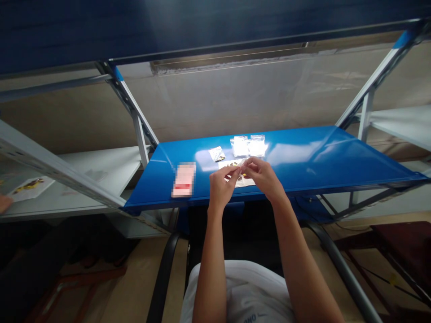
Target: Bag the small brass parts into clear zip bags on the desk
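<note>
Over the front of the blue shelf point(303, 161), my left hand point(222, 183) and my right hand point(261, 174) meet fingertip to fingertip. Both are closed, pinching what looks like a small clear plastic bag point(241, 171); its contents are too small to make out. Beneath them lies a white sheet point(248, 182) with several small yellowish and dark pieces on it, partly hidden by my fingers. Just behind, a clear zip bag point(216, 154) holds a few small parts. Farther back lie clear zip bags point(240, 146) that shine white under the light.
A blurred pink-and-white rectangle point(183, 179) lies at the shelf's left. Metal posts point(134, 107) flank the shelf. On the grey shelf at left, another person's hand point(4, 203) is beside a sheet with yellow parts point(30, 186). Chair armrests point(164, 278) surround me; a dark red stool point(404, 251) stands right.
</note>
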The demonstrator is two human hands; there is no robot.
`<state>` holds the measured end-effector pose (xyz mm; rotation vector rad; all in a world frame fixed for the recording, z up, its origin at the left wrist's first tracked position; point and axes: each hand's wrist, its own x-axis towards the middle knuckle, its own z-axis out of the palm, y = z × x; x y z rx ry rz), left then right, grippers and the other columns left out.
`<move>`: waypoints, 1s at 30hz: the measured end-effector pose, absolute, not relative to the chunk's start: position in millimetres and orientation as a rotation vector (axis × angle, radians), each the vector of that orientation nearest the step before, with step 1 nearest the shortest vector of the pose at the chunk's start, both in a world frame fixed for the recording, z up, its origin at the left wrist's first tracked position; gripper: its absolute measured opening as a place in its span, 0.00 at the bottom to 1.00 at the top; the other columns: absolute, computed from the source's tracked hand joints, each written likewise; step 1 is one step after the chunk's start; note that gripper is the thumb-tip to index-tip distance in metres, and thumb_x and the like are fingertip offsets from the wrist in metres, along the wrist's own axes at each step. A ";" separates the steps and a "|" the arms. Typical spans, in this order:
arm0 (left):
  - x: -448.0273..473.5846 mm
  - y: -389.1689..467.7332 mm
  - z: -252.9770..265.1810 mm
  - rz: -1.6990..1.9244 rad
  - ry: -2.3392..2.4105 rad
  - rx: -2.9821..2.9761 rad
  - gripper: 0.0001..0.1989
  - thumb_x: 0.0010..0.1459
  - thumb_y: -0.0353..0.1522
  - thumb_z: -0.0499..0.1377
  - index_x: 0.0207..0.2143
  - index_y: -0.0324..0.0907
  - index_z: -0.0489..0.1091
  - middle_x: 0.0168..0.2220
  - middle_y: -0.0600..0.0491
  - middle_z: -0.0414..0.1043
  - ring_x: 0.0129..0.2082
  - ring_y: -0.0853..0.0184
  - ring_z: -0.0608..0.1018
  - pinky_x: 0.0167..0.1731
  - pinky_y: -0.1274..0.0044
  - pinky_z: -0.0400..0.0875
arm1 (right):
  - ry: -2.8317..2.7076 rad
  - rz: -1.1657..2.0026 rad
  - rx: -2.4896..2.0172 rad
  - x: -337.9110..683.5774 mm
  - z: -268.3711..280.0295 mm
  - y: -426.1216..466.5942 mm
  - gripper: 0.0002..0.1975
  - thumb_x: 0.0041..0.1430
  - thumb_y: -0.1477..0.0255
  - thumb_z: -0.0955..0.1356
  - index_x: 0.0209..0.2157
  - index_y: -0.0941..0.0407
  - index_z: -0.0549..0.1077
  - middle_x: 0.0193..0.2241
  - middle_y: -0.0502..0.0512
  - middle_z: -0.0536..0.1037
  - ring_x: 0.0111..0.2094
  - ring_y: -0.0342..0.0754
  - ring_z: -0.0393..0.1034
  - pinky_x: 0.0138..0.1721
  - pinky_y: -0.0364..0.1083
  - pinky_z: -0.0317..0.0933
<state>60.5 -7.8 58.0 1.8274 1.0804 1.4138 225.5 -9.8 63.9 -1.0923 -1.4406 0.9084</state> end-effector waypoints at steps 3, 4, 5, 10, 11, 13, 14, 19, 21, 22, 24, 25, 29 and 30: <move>62.0 -7.6 56.6 1.409 1.128 1.907 0.11 0.69 0.38 0.62 0.44 0.44 0.82 0.41 0.49 0.85 0.38 0.64 0.84 0.38 0.76 0.77 | -1.505 0.792 -1.200 224.9 66.1 -11.7 0.13 0.64 0.58 0.71 0.33 0.52 0.72 0.30 0.53 0.81 0.33 0.51 0.75 0.38 0.50 0.70; 63.0 -7.6 56.2 1.418 1.143 1.925 0.11 0.70 0.38 0.61 0.44 0.44 0.82 0.41 0.49 0.85 0.38 0.64 0.83 0.37 0.76 0.77 | -1.527 0.740 -1.234 223.7 67.4 -12.6 0.11 0.64 0.60 0.70 0.33 0.52 0.71 0.31 0.53 0.81 0.33 0.52 0.76 0.38 0.50 0.69; 64.2 -7.5 55.8 1.432 1.158 1.939 0.11 0.71 0.38 0.60 0.44 0.44 0.81 0.42 0.49 0.84 0.38 0.64 0.83 0.37 0.76 0.76 | -1.544 0.682 -1.267 222.3 68.7 -13.6 0.10 0.65 0.62 0.69 0.32 0.52 0.71 0.31 0.53 0.82 0.34 0.52 0.76 0.38 0.50 0.68; 70.3 -6.9 53.8 1.570 1.336 1.954 0.12 0.72 0.36 0.57 0.43 0.42 0.79 0.41 0.47 0.82 0.40 0.62 0.82 0.39 0.74 0.76 | -1.576 0.414 -1.423 215.9 74.6 -19.1 0.08 0.65 0.64 0.67 0.32 0.51 0.72 0.31 0.55 0.81 0.34 0.55 0.76 0.38 0.50 0.66; 71.4 -7.2 53.3 1.597 1.373 1.937 0.11 0.72 0.35 0.57 0.43 0.42 0.78 0.41 0.47 0.82 0.39 0.63 0.82 0.39 0.75 0.75 | -1.576 0.381 -1.450 215.3 75.7 -20.2 0.08 0.65 0.64 0.68 0.31 0.50 0.72 0.31 0.56 0.81 0.35 0.56 0.76 0.38 0.50 0.65; 73.7 -8.5 52.4 1.617 1.395 1.898 0.10 0.72 0.33 0.56 0.45 0.42 0.77 0.40 0.48 0.80 0.36 0.65 0.80 0.35 0.76 0.74 | -1.558 0.334 -1.500 214.8 78.3 -22.5 0.08 0.63 0.65 0.69 0.30 0.51 0.71 0.30 0.57 0.81 0.36 0.57 0.77 0.38 0.51 0.65; 74.8 -9.3 52.0 1.614 1.378 1.896 0.09 0.71 0.33 0.56 0.46 0.42 0.76 0.40 0.49 0.79 0.35 0.66 0.80 0.34 0.77 0.74 | -1.545 0.319 -1.522 214.6 79.6 -23.6 0.08 0.62 0.65 0.69 0.29 0.51 0.71 0.29 0.57 0.81 0.36 0.58 0.77 0.38 0.51 0.65; 79.0 -10.5 49.4 1.584 1.219 2.078 0.11 0.70 0.28 0.55 0.41 0.43 0.79 0.46 0.47 0.74 0.41 0.65 0.79 0.38 0.76 0.76 | -1.543 0.312 -1.556 212.5 85.1 -27.0 0.06 0.63 0.68 0.68 0.31 0.51 0.70 0.30 0.57 0.81 0.35 0.58 0.78 0.38 0.51 0.65; 80.4 -9.6 48.6 1.578 1.202 2.070 0.12 0.68 0.27 0.56 0.43 0.42 0.80 0.48 0.46 0.75 0.43 0.65 0.80 0.41 0.75 0.77 | -1.585 0.332 -1.542 210.8 86.8 -27.7 0.06 0.63 0.68 0.69 0.31 0.51 0.70 0.31 0.57 0.81 0.36 0.58 0.78 0.37 0.50 0.64; 81.0 -9.3 48.5 1.577 1.204 2.039 0.12 0.68 0.26 0.57 0.45 0.42 0.81 0.49 0.46 0.76 0.43 0.64 0.80 0.42 0.74 0.78 | -1.619 0.338 -1.528 209.8 87.5 -28.0 0.06 0.63 0.68 0.69 0.31 0.51 0.70 0.31 0.57 0.81 0.35 0.57 0.77 0.36 0.50 0.63; 81.6 -8.9 49.0 1.563 1.206 1.940 0.12 0.67 0.26 0.58 0.45 0.43 0.82 0.47 0.47 0.80 0.43 0.63 0.82 0.43 0.73 0.78 | -1.701 0.333 -1.485 208.0 88.8 -28.6 0.06 0.63 0.68 0.69 0.30 0.52 0.70 0.31 0.56 0.80 0.34 0.55 0.75 0.35 0.49 0.63; 81.3 -8.7 49.2 1.539 1.199 1.882 0.12 0.66 0.26 0.59 0.43 0.44 0.82 0.46 0.48 0.81 0.43 0.62 0.82 0.43 0.73 0.79 | -1.740 0.332 -1.455 207.6 89.0 -28.8 0.07 0.63 0.68 0.69 0.30 0.52 0.70 0.32 0.56 0.79 0.34 0.54 0.74 0.35 0.49 0.64; 76.6 -4.4 46.0 1.388 1.171 1.637 0.09 0.62 0.28 0.65 0.41 0.46 0.85 0.39 0.52 0.85 0.41 0.59 0.85 0.41 0.72 0.81 | -1.738 0.514 -1.314 215.1 83.1 -25.4 0.09 0.63 0.64 0.70 0.30 0.52 0.73 0.35 0.57 0.77 0.37 0.54 0.75 0.36 0.50 0.70; 75.1 -2.2 43.6 1.377 1.170 1.555 0.08 0.61 0.30 0.67 0.42 0.45 0.85 0.38 0.51 0.86 0.40 0.59 0.86 0.41 0.71 0.81 | -1.654 0.574 -1.304 219.7 79.4 -23.0 0.10 0.63 0.62 0.70 0.32 0.52 0.73 0.35 0.57 0.78 0.37 0.54 0.76 0.35 0.50 0.71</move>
